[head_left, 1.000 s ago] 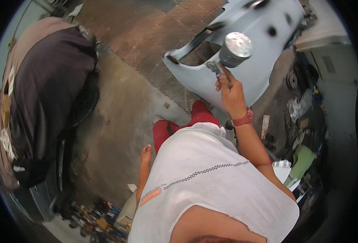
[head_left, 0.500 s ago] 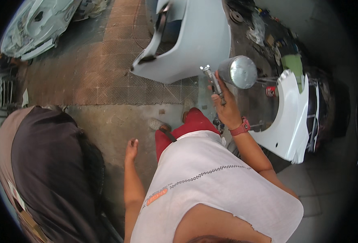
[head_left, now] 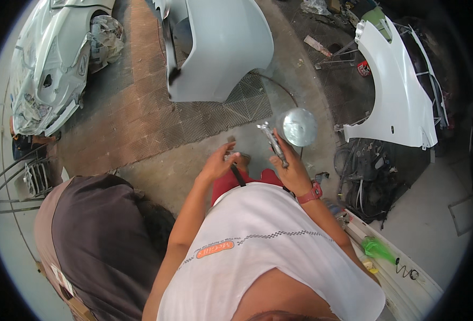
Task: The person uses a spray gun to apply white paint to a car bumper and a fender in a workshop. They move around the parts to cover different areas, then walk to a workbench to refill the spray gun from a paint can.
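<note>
My right hand point(head_left: 294, 175), with a red watch on its wrist, is closed around a metal spray gun point(head_left: 275, 147) in front of my waist. A round silver cup point(head_left: 299, 127) is at the gun's far right side, its surface blurred. Held up to the left of the gun is my left hand point(head_left: 216, 162), its fingers apart and loosely bent, with nothing seen in it. A gap separates it from the gun. Beyond both hands stands a large pale car body panel point(head_left: 228, 51), which neither hand touches.
A white fender point(head_left: 394, 91) hangs on a stand at the right. Dark cloth point(head_left: 102, 241) covers a bulky object close on my left. Farther left is a pale car point(head_left: 59, 64) with plastic sheeting. A dark hose point(head_left: 282, 88) lies on the floor. A green bottle point(head_left: 378, 247) sits near my right elbow.
My left hand has risen from my side to in front of my waist. The spray gun has come nearer my body in my right hand. The view has shifted, showing more at the right.
</note>
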The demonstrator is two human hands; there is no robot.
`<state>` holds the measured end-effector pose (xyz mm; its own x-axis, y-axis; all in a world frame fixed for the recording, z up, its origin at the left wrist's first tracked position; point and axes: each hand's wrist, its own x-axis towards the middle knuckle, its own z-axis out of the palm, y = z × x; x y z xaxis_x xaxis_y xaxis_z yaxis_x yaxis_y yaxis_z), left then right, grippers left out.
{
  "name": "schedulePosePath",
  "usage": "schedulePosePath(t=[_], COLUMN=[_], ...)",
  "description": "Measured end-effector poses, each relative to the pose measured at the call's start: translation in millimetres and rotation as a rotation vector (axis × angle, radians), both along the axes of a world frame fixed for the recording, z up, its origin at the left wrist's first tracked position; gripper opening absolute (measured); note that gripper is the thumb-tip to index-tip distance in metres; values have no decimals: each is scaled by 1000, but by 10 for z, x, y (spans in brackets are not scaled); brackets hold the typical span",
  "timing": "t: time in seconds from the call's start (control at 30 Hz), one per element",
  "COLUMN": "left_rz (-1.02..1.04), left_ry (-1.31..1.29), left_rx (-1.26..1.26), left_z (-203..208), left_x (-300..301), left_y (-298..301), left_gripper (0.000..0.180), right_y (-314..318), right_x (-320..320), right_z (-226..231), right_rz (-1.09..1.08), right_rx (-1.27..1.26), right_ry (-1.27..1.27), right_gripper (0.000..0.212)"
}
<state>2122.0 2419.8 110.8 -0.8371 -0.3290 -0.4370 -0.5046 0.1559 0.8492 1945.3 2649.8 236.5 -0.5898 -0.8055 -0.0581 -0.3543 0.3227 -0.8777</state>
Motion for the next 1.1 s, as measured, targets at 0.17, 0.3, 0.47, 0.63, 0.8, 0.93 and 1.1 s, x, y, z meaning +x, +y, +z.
schedulePosePath(t=[0.17, 0.3, 0.47, 0.63, 0.8, 0.93, 1.1], left_rz=[-80, 158, 286, 398, 830, 1181, 1472], left_ry=[10, 102, -381, -854, -713, -438, -428], left_rx=[-108, -71, -130, 58, 165, 132, 280], left_z=[82, -228, -997, -1315, -1292, -1139, -879], left_x=[90, 634, 1945, 3500, 4086, 4222, 4205], left_y=[745, 1430, 2023, 2625, 3396, 4169, 6124], left_gripper=[62, 60, 73, 79, 85, 68, 63], right_y=[1013, 1665, 2162, 2293, 2150, 1967, 2107], right_x=[371, 562, 825, 1238, 1724, 2250, 2482], right_z=[-22, -47, -153, 29, 148, 131, 618], right_rz=[-163, -134, 114, 409, 743, 1066, 1244], right_rx=[5, 41, 42, 131, 178, 73, 383], right_ry=[-140, -170, 37, -22, -77, 92, -140], right_gripper=[72, 72, 66, 62, 63, 66, 65])
